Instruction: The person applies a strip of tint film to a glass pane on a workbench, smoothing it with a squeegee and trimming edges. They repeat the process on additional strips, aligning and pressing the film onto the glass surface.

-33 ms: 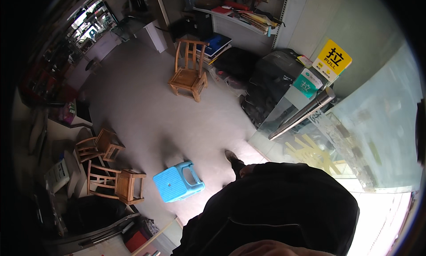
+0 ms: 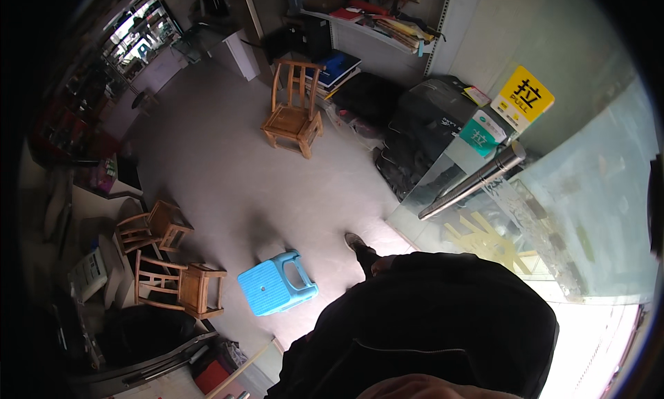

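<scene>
My black jacket (image 2: 429, 302) fills the lower middle of the view. At its upper left edge a small dark patch of skin shows, apparently my right hand (image 2: 382, 264) at the end of the sleeve. Its fingers are too dim and hidden to make out, and I see nothing held. Beyond it my shoe (image 2: 354, 240) stands on the grey floor. My left hand is out of view. Closest on the left is a blue plastic stool (image 2: 266, 288) with a handle-like opening at one side. A glass door with a metal bar handle (image 2: 474, 181) stands to the right.
One wooden chair (image 2: 292, 119) stands farther ahead, with two more chairs (image 2: 197, 292) (image 2: 166, 223) at the left. Black bags (image 2: 422, 119) lie along the right wall under a shelf of papers (image 2: 387, 31). A yellow sign (image 2: 523, 101) is on the glass. Bright light enters lower right.
My shoe shows slightly farther forward and left. The door's sign and handle sit a little farther right and lower. The stool and chairs stay practically where they were.
</scene>
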A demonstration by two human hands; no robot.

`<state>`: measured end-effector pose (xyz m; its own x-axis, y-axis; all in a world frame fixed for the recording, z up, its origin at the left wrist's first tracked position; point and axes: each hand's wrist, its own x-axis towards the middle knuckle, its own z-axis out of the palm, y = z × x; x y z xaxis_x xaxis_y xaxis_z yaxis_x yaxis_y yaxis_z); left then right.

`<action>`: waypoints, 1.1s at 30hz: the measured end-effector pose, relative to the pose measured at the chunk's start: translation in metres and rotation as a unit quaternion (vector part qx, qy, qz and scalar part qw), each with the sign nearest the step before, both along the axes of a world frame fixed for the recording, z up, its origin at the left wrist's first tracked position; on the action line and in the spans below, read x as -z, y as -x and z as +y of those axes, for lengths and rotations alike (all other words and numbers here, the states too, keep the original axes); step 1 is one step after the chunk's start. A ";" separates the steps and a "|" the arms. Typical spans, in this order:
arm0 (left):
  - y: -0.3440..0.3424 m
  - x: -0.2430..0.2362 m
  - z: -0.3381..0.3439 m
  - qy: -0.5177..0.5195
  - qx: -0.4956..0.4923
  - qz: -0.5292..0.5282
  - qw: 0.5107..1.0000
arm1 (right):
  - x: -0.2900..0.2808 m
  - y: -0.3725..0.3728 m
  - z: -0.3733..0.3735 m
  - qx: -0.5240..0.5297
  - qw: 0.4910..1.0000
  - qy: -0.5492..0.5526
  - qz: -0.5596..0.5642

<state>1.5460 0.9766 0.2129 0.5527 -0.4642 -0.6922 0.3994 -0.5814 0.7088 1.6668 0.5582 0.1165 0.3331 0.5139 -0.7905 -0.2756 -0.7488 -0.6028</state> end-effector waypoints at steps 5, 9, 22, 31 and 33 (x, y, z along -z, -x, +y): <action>-0.060 -0.010 0.010 -0.030 -0.024 0.005 0.999 | 0.024 -0.092 0.029 -0.102 0.990 -0.047 -0.082; -0.111 -0.027 0.004 -0.048 -0.046 0.009 0.998 | 0.016 -0.152 0.043 -0.063 0.991 -0.076 -0.089; -0.224 -0.028 0.015 -0.048 -0.096 0.017 0.994 | 0.079 -0.250 0.072 -0.232 0.962 -0.073 -0.120; -0.264 0.029 0.088 0.014 -0.090 -0.024 0.996 | -0.038 -0.355 0.140 -0.279 0.926 0.017 -0.254; -0.273 0.042 0.111 0.035 -0.084 -0.046 0.995 | -0.050 -0.389 0.170 -0.286 0.923 0.010 -0.255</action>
<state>1.8186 1.0876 0.1709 0.6866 -0.4044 -0.6042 0.4185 -0.4598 0.7832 2.0563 0.7281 0.1669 0.3433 0.7080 -0.6172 0.4852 -0.6963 -0.5289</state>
